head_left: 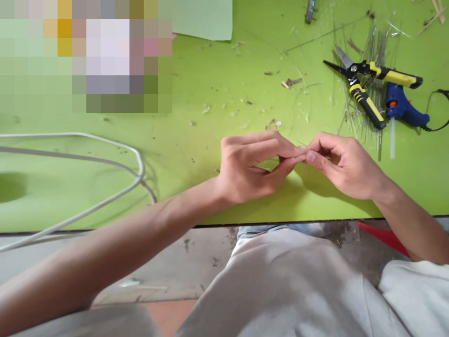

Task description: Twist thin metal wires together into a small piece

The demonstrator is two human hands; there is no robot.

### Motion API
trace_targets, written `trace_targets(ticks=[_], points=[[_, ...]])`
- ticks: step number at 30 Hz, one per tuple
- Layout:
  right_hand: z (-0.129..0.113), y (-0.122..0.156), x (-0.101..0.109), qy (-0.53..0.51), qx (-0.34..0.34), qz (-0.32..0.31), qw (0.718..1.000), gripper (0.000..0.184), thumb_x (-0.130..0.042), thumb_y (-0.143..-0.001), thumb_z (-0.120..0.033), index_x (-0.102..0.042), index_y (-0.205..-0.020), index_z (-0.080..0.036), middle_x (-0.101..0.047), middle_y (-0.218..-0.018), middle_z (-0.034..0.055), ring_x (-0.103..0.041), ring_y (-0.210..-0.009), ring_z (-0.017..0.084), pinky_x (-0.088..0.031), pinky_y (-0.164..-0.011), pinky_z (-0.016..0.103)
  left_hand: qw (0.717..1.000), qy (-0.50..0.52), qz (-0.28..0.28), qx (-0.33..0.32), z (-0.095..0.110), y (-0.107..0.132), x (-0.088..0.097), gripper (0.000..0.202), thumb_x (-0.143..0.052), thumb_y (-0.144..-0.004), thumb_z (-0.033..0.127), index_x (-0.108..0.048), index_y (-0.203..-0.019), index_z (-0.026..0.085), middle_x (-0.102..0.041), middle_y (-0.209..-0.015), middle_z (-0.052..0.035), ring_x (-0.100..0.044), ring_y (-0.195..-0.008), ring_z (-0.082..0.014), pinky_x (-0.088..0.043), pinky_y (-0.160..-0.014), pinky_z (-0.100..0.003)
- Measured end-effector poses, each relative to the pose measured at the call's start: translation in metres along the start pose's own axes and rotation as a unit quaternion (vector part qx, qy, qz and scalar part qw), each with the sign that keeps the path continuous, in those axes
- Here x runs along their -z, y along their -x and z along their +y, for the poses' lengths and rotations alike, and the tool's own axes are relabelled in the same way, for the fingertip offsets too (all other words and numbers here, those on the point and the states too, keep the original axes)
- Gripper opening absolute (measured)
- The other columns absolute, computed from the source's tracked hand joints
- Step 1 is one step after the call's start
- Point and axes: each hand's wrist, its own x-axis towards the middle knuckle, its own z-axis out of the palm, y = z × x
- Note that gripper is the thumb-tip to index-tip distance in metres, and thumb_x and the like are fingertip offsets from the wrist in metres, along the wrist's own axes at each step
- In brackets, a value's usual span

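Though beside glue gun (403, 107), yellow-handled snips (366, 105)

The only view looks forward and down from the person's head, close over the left hand (245, 166) and right hand (345, 164) on a green tabletop (210, 93), with a pixelated patch (86, 56) hiding what seems to be the table's far left corner.

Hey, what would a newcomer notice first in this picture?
The bare left hand and bare right hand stand out at the centre, fingertips pinched together above the bright green tabletop. To their upper right lie yellow-and-black-handled metal snips beside a blue hot glue gun. A looped white cable curves across the table's left side.
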Motion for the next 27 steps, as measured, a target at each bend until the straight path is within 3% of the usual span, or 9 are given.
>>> trace_targets(ticks=[6,12,14,16,18,20,22,25,27], points=[[0.001,-0.001,-0.002,-0.025,-0.001,0.002,1.000,0.045,-0.078,-0.097,-0.062,-0.065,-0.082,-0.021,-0.051,-0.066,-0.0054,-0.038,-0.058,0.010,-0.026,-0.054,0.030,1.000,-0.012,-0.022,0.003,-0.005,0.002,0.003,0.004,-0.086,-0.089,0.031,-0.085,-0.087,0.034,-0.084,-0.082,-0.0004,-0.077,-0.067,-0.0176,-0.064,-0.060,-0.031],[-0.012,0.002,0.003,0.022,0.032,0.008,0.999,0.046,-0.064,-0.106,-0.062,-0.063,-0.082,-0.023,-0.052,-0.069,-0.0039,-0.044,-0.063,0.012,-0.033,-0.059,0.031,0.997,0.025,-0.049,-0.044,-0.004,-0.010,0.011,0.013,-0.081,-0.096,0.028,-0.083,-0.108,0.030,-0.084,-0.095,-0.0032,-0.077,-0.077,-0.0160,-0.064,-0.063,-0.028],[-0.012,0.001,0.006,0.020,0.038,0.000,0.999,0.048,-0.062,-0.106,-0.065,-0.061,-0.081,-0.023,-0.050,-0.069,-0.0039,-0.045,-0.064,0.013,-0.034,-0.060,0.031,0.995,-0.013,-0.021,-0.098,-0.008,-0.015,0.014,0.029,-0.079,-0.096,0.028,-0.080,-0.124,0.030,-0.083,-0.110,-0.0062,-0.077,-0.091,-0.0189,-0.065,-0.067,-0.029],[-0.010,-0.001,0.008,0.004,0.036,-0.021,0.999,0.049,-0.063,-0.105,-0.065,-0.061,-0.081,-0.023,-0.047,-0.068,-0.0044,-0.042,-0.063,0.012,-0.032,-0.059,0.030,0.976,-0.088,0.005,-0.198,-0.015,-0.018,0.017,0.041,-0.078,-0.093,0.027,-0.077,-0.134,0.033,-0.081,-0.120,-0.0074,-0.079,-0.098,-0.0217,-0.066,-0.071,-0.031],[-0.008,-0.002,0.011,-0.018,0.034,-0.049,0.998,0.048,-0.065,-0.104,-0.064,-0.060,-0.080,-0.023,-0.044,-0.068,-0.0052,-0.039,-0.061,0.012,-0.030,-0.056,0.029,0.961,-0.120,-0.037,-0.246,-0.021,-0.021,0.020,0.039,-0.077,-0.092,0.023,-0.080,-0.127,0.039,-0.083,-0.119,-0.0040,-0.081,-0.097,-0.0223,-0.069,-0.080,-0.035],[-0.008,-0.002,0.014,-0.040,0.035,-0.084,0.995,0.046,-0.068,-0.104,-0.060,-0.059,-0.079,-0.022,-0.042,-0.067,-0.0060,-0.036,-0.059,0.010,-0.028,-0.054,0.028,0.964,-0.104,-0.100,-0.224,-0.024,-0.022,0.024,0.032,-0.075,-0.093,0.021,-0.083,-0.116,0.042,-0.085,-0.108,-0.0004,-0.082,-0.094,-0.0221,-0.070,-0.085,-0.038],[-0.010,-0.001,0.016,-0.059,0.033,-0.124,0.990,0.044,-0.069,-0.105,-0.056,-0.059,-0.079,-0.022,-0.043,-0.066,-0.0065,-0.036,-0.058,0.009,-0.028,-0.053,0.027,0.968,-0.077,-0.129,-0.203,-0.025,-0.023,0.027,0.027,-0.077,-0.093,0.022,-0.084,-0.110,0.041,-0.085,-0.098,0.0009,-0.082,-0.089,-0.0216,-0.070,-0.081,-0.038],[-0.013,0.001,0.015,-0.084,0.032,-0.155,0.984,0.040,-0.070,-0.105,-0.050,-0.059,-0.079,-0.021,-0.044,-0.066,-0.0068,-0.037,-0.058,0.009,-0.030,-0.054,0.027,0.978,-0.050,-0.117,-0.167,-0.021,-0.022,0.027,0.015,-0.080,-0.091,0.027,-0.086,-0.097,0.039,-0.083,-0.083,0.0010,-0.079,-0.076,-0.0208,-0.068,-0.071,-0.037],[-0.012,0.001,0.012,-0.105,0.036,-0.135,0.985,0.038,-0.070,-0.105,-0.047,-0.059,-0.079,-0.021,-0.044,-0.067,-0.0066,-0.037,-0.058,0.009,-0.030,-0.055,0.027,0.988,-0.048,-0.101,-0.104,-0.017,-0.020,0.022,0.007,-0.080,-0.091,0.034,-0.085,-0.086,0.037,-0.079,-0.074,0.0007,-0.075,-0.068,-0.0200,-0.066,-0.067,-0.037]])
